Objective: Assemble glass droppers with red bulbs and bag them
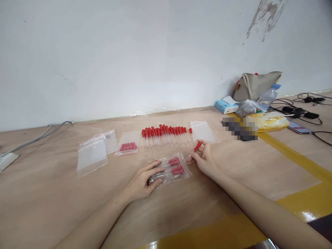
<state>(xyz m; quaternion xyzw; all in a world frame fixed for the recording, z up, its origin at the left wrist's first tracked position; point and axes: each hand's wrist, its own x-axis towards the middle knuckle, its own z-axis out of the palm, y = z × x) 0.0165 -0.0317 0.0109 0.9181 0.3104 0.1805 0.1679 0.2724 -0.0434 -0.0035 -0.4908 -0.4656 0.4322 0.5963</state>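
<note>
My right hand [203, 158] pinches a dropper [198, 146] with a red bulb, its thin clear tube slanting down to the mouth of a clear zip bag [167, 176]. Inside that bag lie several droppers, their red bulbs [177, 170] toward the opening on the right. My left hand [146, 178] grips the bag's left end against the table, thumb at the near edge and fingers across the top. Just behind the bag, a row of loose droppers [164, 133] lies with red bulbs pointing away from me.
Left of the row is a bag of droppers [127, 147], then flat zip bags [92, 154]. Another zip bag [204, 131] lies to the right. Beyond are tissue packs [226, 104], a grey pouch [256, 84], a phone [299, 127] and black cables [298, 112]. A wall stands behind.
</note>
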